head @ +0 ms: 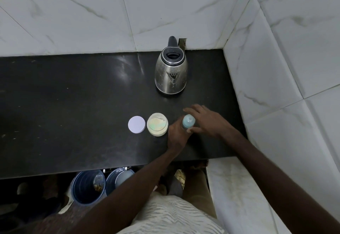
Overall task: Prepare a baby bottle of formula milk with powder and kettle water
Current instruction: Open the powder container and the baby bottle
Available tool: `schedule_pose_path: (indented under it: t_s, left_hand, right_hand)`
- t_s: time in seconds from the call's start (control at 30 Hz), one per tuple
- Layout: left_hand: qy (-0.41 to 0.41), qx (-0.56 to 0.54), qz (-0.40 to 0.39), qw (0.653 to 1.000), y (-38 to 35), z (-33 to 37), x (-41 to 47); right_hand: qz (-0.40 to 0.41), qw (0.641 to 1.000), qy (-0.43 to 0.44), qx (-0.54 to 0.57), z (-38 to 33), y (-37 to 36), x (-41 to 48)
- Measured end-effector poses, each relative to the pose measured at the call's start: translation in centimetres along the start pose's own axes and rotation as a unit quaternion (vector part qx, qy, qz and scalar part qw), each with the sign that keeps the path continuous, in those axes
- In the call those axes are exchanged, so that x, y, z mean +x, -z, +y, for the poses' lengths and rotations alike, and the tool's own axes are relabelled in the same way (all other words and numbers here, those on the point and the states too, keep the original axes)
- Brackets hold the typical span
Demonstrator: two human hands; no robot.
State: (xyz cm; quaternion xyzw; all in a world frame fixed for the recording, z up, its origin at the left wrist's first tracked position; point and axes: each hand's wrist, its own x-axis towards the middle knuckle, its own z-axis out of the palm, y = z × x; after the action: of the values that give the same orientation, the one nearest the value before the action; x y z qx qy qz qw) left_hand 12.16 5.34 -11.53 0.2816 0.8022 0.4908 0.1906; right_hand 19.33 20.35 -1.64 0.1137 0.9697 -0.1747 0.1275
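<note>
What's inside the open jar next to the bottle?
The jar holds pale powder, unevenly heaped. Its lid lies flat to its left. No scoop shows; how deep the powder goes cannot be seen.

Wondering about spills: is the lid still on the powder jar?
No, the powder jar stands open, and its round lid lies flat on the counter just left of it.

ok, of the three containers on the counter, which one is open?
The powder jar: its lid lies flat on the counter beside it, powder visible inside. The kettle has its lid shut, and the bottle is capped, held by both hands.
</note>
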Motion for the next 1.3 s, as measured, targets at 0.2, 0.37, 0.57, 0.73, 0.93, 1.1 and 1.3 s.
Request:
schedule_pose_path:
  t_s: [0.2, 0.37, 0.57, 0.73, 0.93, 1.1, 1.3]
  left_hand:
    - [0.121, 0.069, -0.046, 0.989, 0.2, -2.1, -0.2]
    - [0.069, 0.053, -0.047, 0.995, -0.1, 0.6, 0.2]
    - [0.057, 0.005, -0.027, 0.998, 0.4, 1.3, 0.3]
    - [0.054, 0.01, -0.028, 0.998, 0.6, 1.6, 0.1]
    - [0.061, 0.028, -0.041, 0.997, 0.9, 2.1, -0.1]
    - [0.052, 0.023, -0.021, 0.998, 0.8, 1.9, -0.2]
    - [0.036, 0.031, 0.019, 0.999, 0.0, 1.6, -0.6]
  right_hand:
    - [0.045, 0.996, 0.07, 0.035, 0.2, -0.7, 0.2]
    - [0.165, 0.966, 0.008, 0.197, 2.6, -0.5, -1.5]
    - [0.118, 0.958, -0.191, 0.178, 3.2, -5.1, -2.3]
    - [0.056, 0.965, -0.211, 0.148, 2.5, -8.8, -1.7]
    - [0.169, 0.917, -0.276, 0.234, 0.3, -8.3, -2.9]
    - [0.291, 0.901, -0.269, 0.174, -5.3, -5.8, -2.7]
    - [0.221, 0.912, -0.341, 0.065, -8.5, -5.6, 1.0]
